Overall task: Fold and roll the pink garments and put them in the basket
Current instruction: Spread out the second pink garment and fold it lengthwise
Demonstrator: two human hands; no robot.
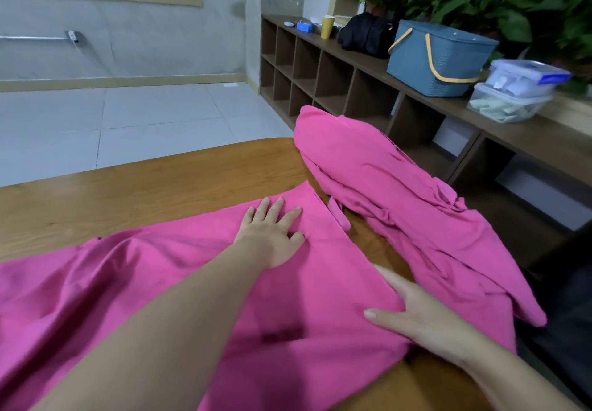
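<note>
Head view looks down on a wooden bench (153,186) with two pink garments on it. One pink garment (179,282) lies spread across the near part of the bench, running from the left edge of the picture toward the right, with soft wrinkles on its left part and a straight hem facing the second piece. On it the left hand (272,234) lies flat, palm down, fingers straight and slightly spread, pressing the cloth near its far right corner and grasping nothing. Closer to the near edge, the right hand (416,317) grips the right-hand border of the same garment: the thumb lies on top of the fabric while the fingers go underneath the edge, so the cloth is pinched between them. The second pink garment (400,205) sits crumpled in a long heap along the right side of the bench, reaching from the far right corner toward the near right, apart from the first one by a narrow strip of bare wood. Beyond the bench, on top of a wooden cubby shelf (320,67), stands a blue basket (439,58) with yellow handles, well apart from both garments. Beside the basket are stacked clear plastic boxes (515,93), a black bag (365,35) and a yellow cup (326,26).
</note>
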